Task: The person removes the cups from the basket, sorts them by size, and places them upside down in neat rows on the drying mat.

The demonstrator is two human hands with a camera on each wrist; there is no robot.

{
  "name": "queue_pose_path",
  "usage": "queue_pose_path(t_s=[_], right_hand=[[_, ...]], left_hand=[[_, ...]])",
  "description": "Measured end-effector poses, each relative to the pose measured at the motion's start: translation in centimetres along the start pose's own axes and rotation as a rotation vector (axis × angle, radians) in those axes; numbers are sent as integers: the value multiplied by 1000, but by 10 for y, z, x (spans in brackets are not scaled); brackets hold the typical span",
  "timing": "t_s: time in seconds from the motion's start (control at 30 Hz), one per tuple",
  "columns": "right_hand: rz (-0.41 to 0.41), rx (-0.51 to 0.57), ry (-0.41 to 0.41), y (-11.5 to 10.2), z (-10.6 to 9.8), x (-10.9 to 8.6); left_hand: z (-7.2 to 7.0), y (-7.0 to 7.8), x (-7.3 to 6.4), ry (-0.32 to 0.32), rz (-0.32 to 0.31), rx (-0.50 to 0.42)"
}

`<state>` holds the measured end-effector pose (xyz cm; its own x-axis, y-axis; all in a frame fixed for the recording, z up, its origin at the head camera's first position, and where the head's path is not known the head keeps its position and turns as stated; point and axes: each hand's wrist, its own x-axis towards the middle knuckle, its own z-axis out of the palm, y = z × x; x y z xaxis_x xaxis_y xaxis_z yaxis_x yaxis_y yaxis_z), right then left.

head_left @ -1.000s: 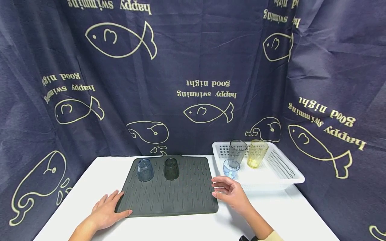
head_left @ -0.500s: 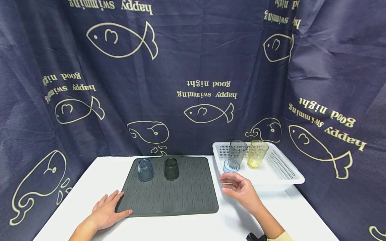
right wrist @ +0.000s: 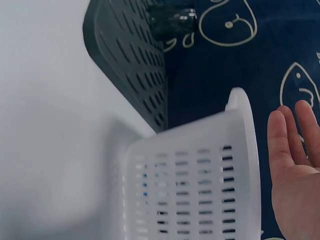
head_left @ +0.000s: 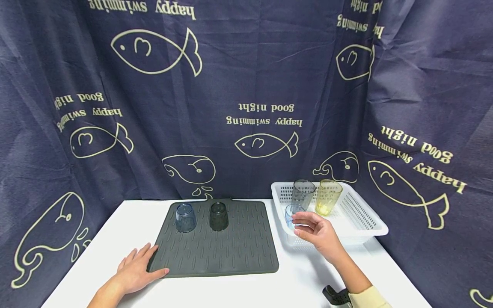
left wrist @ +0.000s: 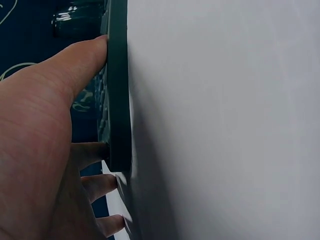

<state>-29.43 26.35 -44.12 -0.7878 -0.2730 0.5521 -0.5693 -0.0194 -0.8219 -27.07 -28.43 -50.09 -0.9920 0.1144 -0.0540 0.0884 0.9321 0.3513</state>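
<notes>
Fingers (head_left: pixel 306 217) loosely curved, thumb parted from them, nothing in their grip: that's the right hand (head_left: pixel 319 235), poised by the near rim of the white basket (head_left: pixel 358 233). Just past the fingertips stands the small light-blue glass (head_left: pixel 289 216), upright inside the basket at its left end, partly hidden behind the hand; whether skin meets glass, I can't tell. Behind it in the basket, a tall grey glass (head_left: pixel 303 196) and a tall yellow glass (head_left: pixel 328 199), side by side.

Over to the left hand (head_left: pixel 135 267) — fingers spread wide, holding nothing, resting on the near-left corner of the dark ribbed mat (head_left: pixel 227 256), thumb on its near edge. Two glasses sit mouth-down towards the back of that mat: a blue glass (head_left: pixel 186 218) on the left, a near-black glass (head_left: pixel 218 217) beside it, a gap between them. Mat and basket share the white table (head_left: pixel 231 295).

And the writing! Across the navy curtain (head_left: pixel 254 64) runs pale lettering (head_left: pixel 264 122), all of it upside down — "happy swimming" and "good night", repeated, with line-drawn fish (head_left: pixel 155 51) and whales (head_left: pixel 188 169) among the words.
</notes>
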Motion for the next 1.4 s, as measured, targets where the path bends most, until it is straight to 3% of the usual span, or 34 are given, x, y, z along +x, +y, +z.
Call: queue_pose_path(t_s=[0.23, 0.43, 0.7, 0.9, 1.4], right_hand=[[45, -58, 20, -3, -15, 9], [167, -206, 31, -6, -29, 19], [302, -291, -27, -1, -43, 29], [348, -307, -54, 3, -50, 36], [414, -384, -105, 18, -73, 52]], left_hand=[[-1, 0, 0, -8, -6, -10], [0, 0, 1, 3, 1, -7], [0, 1, -1, 37, 21, 7], [-1, 2, -1, 19, 10, 8], [-5, 7, 1, 62, 31, -6]])
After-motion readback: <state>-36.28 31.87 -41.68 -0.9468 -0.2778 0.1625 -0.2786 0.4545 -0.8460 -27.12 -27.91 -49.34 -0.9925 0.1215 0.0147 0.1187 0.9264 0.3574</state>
